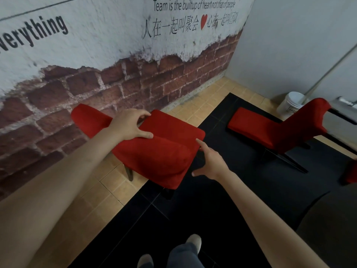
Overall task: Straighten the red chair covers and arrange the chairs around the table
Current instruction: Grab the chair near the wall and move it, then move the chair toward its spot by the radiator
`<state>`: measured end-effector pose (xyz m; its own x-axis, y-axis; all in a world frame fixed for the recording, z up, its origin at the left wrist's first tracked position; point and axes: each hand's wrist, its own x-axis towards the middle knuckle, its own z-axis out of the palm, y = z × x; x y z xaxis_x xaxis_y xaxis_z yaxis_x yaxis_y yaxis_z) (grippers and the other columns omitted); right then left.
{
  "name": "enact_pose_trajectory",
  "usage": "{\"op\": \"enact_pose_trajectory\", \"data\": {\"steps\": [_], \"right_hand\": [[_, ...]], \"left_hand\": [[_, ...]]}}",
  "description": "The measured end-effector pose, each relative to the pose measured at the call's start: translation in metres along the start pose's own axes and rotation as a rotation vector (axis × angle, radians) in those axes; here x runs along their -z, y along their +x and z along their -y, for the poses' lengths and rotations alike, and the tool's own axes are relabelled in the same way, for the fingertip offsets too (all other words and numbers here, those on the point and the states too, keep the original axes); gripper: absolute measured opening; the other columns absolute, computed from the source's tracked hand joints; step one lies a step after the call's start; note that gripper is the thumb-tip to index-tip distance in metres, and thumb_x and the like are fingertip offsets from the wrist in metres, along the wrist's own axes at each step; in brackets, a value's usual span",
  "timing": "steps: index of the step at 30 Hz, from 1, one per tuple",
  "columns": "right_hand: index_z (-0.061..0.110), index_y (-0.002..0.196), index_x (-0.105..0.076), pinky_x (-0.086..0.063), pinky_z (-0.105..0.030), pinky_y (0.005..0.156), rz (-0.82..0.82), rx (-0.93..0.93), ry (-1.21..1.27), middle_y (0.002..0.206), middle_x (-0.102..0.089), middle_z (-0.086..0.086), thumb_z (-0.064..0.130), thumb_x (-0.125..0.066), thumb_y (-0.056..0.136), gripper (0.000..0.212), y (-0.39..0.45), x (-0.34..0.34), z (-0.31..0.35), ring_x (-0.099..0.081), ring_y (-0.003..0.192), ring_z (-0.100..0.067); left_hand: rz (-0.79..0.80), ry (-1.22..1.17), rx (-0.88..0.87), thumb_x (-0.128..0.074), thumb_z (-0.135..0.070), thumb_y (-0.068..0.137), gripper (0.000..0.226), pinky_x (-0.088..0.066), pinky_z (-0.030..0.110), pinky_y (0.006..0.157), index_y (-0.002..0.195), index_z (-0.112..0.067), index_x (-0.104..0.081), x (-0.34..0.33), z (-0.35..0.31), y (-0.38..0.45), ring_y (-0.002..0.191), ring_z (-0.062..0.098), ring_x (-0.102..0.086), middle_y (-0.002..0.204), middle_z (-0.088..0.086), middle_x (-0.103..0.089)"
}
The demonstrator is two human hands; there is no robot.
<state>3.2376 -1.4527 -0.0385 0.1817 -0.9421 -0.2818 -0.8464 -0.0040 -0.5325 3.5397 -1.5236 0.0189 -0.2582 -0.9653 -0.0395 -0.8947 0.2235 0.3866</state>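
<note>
The near red chair (154, 149) stands by the brick wall (77, 89), at the edge where tan tiles meet the black floor (212, 209). The left hand (129, 125) spreads wide on its cover; the right hand (210, 163), fingers open, just touches the seat edge. Tugging one-sided could bunch the loose cover or skid the chair. A second red chair (280, 128) stands well apart.

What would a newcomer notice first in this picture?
First the near red chair in the middle, with the left hand resting on its cover and the right hand at its right edge. Next the second red chair at the right on the black floor, and the brick-pattern wall behind.
</note>
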Motion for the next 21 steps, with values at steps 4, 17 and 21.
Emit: {"op": "enact_pose_trajectory", "data": {"steps": [4, 17, 21], "right_hand": [[0.033, 0.152, -0.011, -0.042, -0.036, 0.098, -0.026, -0.042, -0.01, 0.144, -0.045, -0.009, 0.024, -0.091, 0.06, 0.123, 0.002, 0.028, -0.038, -0.047, 0.128, -0.027], [0.029, 0.151, -0.02, -0.049, -0.04, 0.096, -0.208, -0.321, 0.365, 0.141, -0.048, -0.006, 0.027, -0.089, 0.065, 0.11, 0.02, 0.139, -0.208, -0.052, 0.123, -0.029], [0.028, 0.15, -0.023, -0.049, -0.031, 0.083, -0.223, -0.377, 0.467, 0.138, -0.05, -0.006, 0.026, -0.088, 0.067, 0.105, 0.038, 0.158, -0.244, -0.053, 0.121, -0.028]], "left_hand": [[0.035, 0.014, -0.048, -0.076, -0.062, 0.063, 0.082, -0.042, 0.042, 0.101, 0.133, -0.028, -0.051, -0.016, -0.05, 0.034, 0.119, 0.02, -0.053, 0.13, -0.001, -0.058], [0.119, 0.122, -0.182, -0.072, -0.063, 0.069, 0.077, -0.037, 0.043, 0.103, 0.135, -0.031, -0.048, -0.094, -0.216, 0.172, 0.125, 0.021, -0.048, 0.137, -0.001, -0.052], [0.172, 0.121, -0.2, -0.072, -0.063, 0.069, 0.077, -0.038, 0.043, 0.104, 0.135, -0.031, -0.048, -0.119, -0.243, 0.209, 0.124, 0.021, -0.049, 0.136, -0.001, -0.052]]}}
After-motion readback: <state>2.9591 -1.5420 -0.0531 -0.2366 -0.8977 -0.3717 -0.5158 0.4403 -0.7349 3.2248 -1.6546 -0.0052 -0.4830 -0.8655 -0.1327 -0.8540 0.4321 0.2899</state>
